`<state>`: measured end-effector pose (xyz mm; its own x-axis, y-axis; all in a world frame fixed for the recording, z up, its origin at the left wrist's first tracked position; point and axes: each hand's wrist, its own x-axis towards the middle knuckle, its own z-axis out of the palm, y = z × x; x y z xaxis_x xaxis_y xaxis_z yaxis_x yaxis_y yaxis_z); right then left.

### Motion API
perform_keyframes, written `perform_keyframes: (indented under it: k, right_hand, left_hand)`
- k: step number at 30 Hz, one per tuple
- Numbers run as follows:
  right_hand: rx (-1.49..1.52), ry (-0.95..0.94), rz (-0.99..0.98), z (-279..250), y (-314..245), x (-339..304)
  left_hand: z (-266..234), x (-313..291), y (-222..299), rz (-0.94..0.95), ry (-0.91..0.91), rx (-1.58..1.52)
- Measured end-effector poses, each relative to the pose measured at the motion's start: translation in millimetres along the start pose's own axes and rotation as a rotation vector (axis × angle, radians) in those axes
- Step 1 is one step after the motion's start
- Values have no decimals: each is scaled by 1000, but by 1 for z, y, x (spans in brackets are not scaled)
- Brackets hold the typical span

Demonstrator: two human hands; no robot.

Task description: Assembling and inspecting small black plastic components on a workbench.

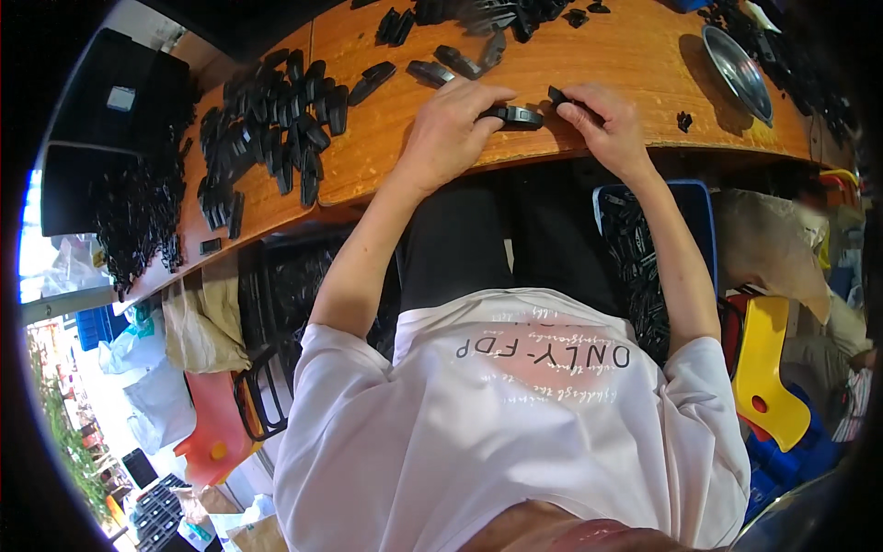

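At the near edge of the wooden table, my left hand is closed on a long black plastic part with a rounded end. Its fingers and thumb pinch it from the left. My right hand pinches a small flat black piece just to the right of that part, with a narrow gap between the two. Similar black parts lie just beyond my left hand. One tiny dark piece rests on the table right of my right hand.
A large heap of black parts covers the table's left side. Smaller black pieces pile up farther left. A metal bowl is tilted at the right. Below the table edge, a blue bin holds black pieces beside my right forearm.
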<state>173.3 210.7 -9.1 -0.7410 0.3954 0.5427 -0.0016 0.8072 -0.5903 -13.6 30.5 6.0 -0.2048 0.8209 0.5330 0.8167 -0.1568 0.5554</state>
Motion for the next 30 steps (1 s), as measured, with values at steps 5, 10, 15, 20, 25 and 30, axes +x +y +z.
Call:
perform_keyframes:
  k: [5,10,15,20,25,30]
  right_hand:
    - [107,3,77,2,-1,1]
    - [90,34,168,3,-1,-5]
    - [115,61,215,8,-5,-3]
    - [44,25,139,6,-7,-2]
    - [31,47,112,4,-11,0]
    - [22,-29,9,23,-35,17]
  left_hand:
    - [-3,-7,3,23,-1,104]
    - [-44,-34,-5,-62,80,562]
    - [-68,-1,-15,-76,259,517]
    - [-29,40,-50,185,173,445]
    - [-11,21,-27,-167,-23,319]
    - [4,-3,-5,-100,194,254]
